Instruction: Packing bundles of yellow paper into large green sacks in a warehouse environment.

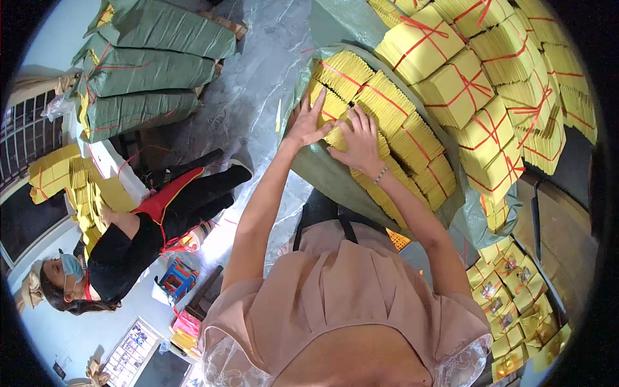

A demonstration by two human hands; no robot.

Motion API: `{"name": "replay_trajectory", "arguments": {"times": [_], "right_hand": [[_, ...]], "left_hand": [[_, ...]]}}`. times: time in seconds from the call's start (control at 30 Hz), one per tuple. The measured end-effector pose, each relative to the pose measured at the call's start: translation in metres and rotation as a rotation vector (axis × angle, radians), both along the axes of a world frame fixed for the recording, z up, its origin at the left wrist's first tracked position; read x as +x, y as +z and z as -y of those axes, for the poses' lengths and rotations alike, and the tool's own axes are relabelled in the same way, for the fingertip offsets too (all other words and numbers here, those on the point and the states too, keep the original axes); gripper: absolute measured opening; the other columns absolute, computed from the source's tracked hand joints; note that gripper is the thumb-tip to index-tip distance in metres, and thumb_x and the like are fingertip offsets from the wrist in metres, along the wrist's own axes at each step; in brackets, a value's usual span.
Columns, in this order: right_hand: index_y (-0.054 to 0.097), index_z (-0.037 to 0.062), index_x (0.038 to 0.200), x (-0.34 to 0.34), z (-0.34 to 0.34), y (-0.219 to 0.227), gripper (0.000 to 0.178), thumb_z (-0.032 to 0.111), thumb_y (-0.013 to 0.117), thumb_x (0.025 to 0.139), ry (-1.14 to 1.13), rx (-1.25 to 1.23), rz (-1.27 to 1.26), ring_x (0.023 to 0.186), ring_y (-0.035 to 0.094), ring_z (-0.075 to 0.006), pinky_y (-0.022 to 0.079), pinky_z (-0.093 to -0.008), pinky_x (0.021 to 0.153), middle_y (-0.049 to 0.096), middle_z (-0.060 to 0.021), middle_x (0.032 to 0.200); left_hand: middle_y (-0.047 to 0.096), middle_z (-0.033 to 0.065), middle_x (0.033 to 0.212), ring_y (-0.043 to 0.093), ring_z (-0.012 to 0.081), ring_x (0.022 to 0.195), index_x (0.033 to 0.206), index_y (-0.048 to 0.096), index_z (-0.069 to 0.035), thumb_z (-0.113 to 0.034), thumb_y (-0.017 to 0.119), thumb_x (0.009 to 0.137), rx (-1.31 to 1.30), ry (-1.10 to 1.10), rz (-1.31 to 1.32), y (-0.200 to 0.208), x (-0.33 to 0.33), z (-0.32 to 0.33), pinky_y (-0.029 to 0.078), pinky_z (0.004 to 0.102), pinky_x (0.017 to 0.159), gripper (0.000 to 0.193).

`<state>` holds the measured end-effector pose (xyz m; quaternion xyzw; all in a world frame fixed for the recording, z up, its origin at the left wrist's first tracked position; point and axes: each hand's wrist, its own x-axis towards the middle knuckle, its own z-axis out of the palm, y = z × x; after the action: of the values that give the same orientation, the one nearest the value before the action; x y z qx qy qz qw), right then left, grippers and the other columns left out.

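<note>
Yellow Paper Bundles in Open Green Sack, Two Hands Resting on Top

Floor (258,90): grey, marbled, showing beyond the open sack's left edge.
Tied stack (445,90): many yellow paper bundles bound in red ties, rising just beside the open sack's right edge.
Filled green sacks (155,80): three, lying side by side, well apart from the open sack's left edge.
Co-worker (126,251): one person in black with a red apron (155,205), reaching toward yellow sheets (55,171).
Open sack (319,171): green, sitting before the person, its rim folding outward around the contents.
Yellow bundles (403,138): packed in rows inside the open sack, running from its far left corner to its near right corner, red ties crossing them.
Left hand (308,126): fingers spreading apart, touching the bundles near the sack's left edge.
Right hand (358,145): fingers standing slightly apart, resting on the bundles farther in, thumb pointing toward the left hand.
Bracelet (381,175): beaded, circling the right wrist.
</note>
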<state>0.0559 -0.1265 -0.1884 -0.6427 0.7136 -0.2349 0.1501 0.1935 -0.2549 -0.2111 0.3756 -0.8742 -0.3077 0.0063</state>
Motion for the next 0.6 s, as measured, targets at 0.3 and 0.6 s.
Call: {"name": "replay_trajectory", "arguments": {"times": [0.3,0.6], "right_hand": [[0.057,0.0104,0.109,-0.001,-0.003,-0.001,0.057,0.044,0.069,0.064,0.015,-0.013,-0.039,0.131,0.027,-0.0333,0.022,-0.0539,0.104,0.041,-0.0161,0.128],[0.057,0.0103,0.111,-0.004,0.006,-0.002,0.059,0.048,0.066,0.067,0.024,0.054,-0.052,0.133,0.023,-0.0333,0.020,-0.0544,0.105,0.041,-0.0164,0.130]], "left_hand": [[0.016,0.0307,0.144,0.028,0.0460,0.129,0.145,0.020,-0.024,-0.030,0.070,0.074,0.058,0.021,-0.189,0.002,0.002,0.002,0.028,0.0472,0.106,0.087],[0.026,0.0264,0.142,0.041,0.0437,0.121,0.133,0.043,-0.019,-0.030,0.073,0.069,-0.072,-0.051,-0.184,0.005,0.003,0.013,0.039,0.0466,0.099,0.072]]}}
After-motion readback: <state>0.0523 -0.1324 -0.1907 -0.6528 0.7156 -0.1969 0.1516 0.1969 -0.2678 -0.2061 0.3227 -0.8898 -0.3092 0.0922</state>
